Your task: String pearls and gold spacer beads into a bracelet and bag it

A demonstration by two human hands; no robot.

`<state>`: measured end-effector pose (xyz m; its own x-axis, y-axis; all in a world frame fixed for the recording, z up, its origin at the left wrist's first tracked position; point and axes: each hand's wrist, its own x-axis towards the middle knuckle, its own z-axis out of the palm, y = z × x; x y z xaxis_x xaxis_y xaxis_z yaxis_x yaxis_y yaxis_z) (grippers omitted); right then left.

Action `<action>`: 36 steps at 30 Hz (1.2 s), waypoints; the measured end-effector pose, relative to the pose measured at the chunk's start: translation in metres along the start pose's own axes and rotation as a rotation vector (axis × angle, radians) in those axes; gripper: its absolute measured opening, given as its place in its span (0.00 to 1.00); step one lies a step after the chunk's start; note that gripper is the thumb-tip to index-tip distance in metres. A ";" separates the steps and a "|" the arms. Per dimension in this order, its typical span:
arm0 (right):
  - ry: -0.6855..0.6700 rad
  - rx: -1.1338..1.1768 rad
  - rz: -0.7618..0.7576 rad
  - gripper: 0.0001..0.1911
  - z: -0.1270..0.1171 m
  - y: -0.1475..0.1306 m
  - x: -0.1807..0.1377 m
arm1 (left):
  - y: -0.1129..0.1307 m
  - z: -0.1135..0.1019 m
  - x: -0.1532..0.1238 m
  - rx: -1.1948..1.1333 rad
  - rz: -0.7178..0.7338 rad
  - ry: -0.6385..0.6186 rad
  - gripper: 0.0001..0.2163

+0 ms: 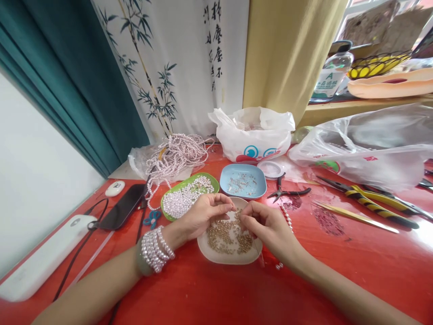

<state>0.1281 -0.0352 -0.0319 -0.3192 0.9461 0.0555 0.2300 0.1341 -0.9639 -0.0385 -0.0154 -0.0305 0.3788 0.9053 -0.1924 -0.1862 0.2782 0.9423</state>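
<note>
Over a white plate (216, 257) of small gold beads (221, 239), my left hand (211, 210) is closed in a pinch, thumb against fingers. Whatever lies between its fingertips is too small to name. Several strands of pearly beads (157, 250) circle the left wrist. My right hand (264, 221) pinches close beside it, also above the plate. A thin, pale thread (261, 258) trails down below the right hand, which seems to hold it. Behind the hands sit a green dish (213, 180) of white pearl beads and a blue dish (241, 195) of small metal pins.
Looped pearl strands (182, 153) and a white plastic bag (253, 135) stand behind. Black pliers (287, 193), tweezers (355, 216) and yellow-black pliers (375, 205) lie right, before a clear bag (368, 144). A phone (123, 207), cable and power bank (47, 257) occupy the left.
</note>
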 end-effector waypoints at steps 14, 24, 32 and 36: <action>-0.010 0.057 -0.029 0.12 -0.001 0.005 0.004 | 0.017 -0.011 0.004 0.402 0.223 0.032 0.10; -0.014 0.113 0.006 0.15 -0.002 0.009 0.007 | 0.045 -0.079 0.016 0.963 0.290 0.216 0.05; -0.008 0.105 0.006 0.16 -0.002 0.009 0.007 | 0.022 -0.090 0.024 1.122 0.318 0.264 0.06; -0.020 0.111 0.002 0.15 -0.001 0.009 0.007 | 0.017 -0.080 0.024 1.184 0.348 0.279 0.05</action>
<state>0.1288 -0.0267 -0.0403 -0.3377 0.9400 0.0490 0.1282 0.0975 -0.9869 -0.1049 0.0368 -0.0410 0.2427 0.9494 0.1995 0.7407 -0.3141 0.5939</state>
